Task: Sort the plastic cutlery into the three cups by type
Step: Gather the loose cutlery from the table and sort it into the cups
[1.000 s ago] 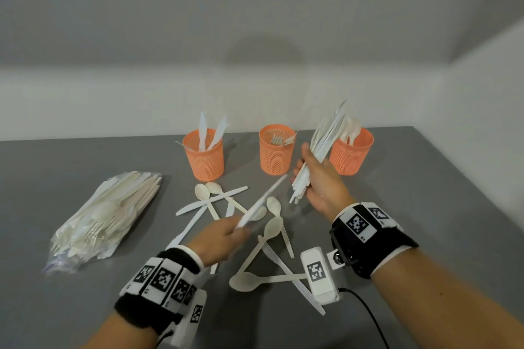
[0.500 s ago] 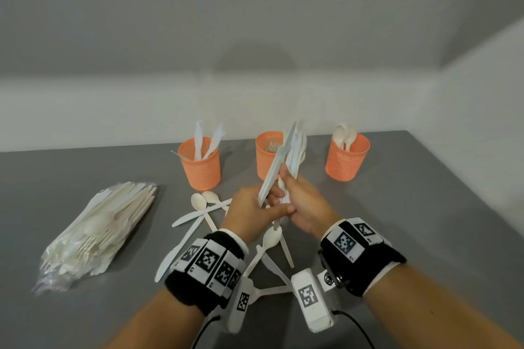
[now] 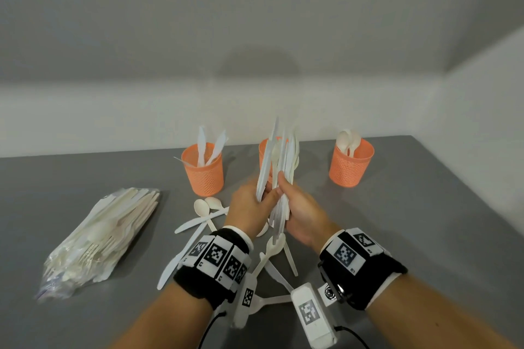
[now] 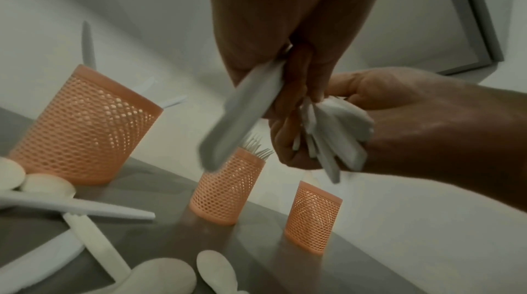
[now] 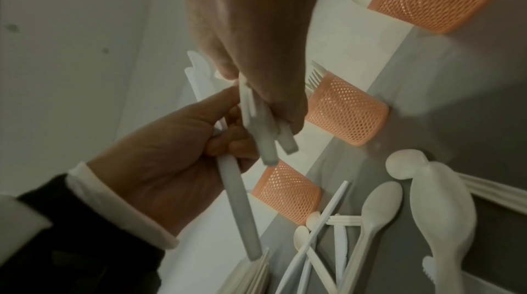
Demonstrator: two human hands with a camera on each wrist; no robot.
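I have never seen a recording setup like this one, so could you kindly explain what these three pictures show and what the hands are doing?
No machine here: a person wears a camera on the head and one on each wrist, strapped on with black bands. The wide picture looks down from the head; the other two look along each hand.

On the grey table stand three orange mesh cups: the left cup holds knives, the middle cup forks, the right cup spoons. Loose spoons and knives lie in front, and a clear bag of cutlery lies off to the left.

The right hand holds a bundle of white cutlery upright; the left hand has its grip on one piece beside that bundle.
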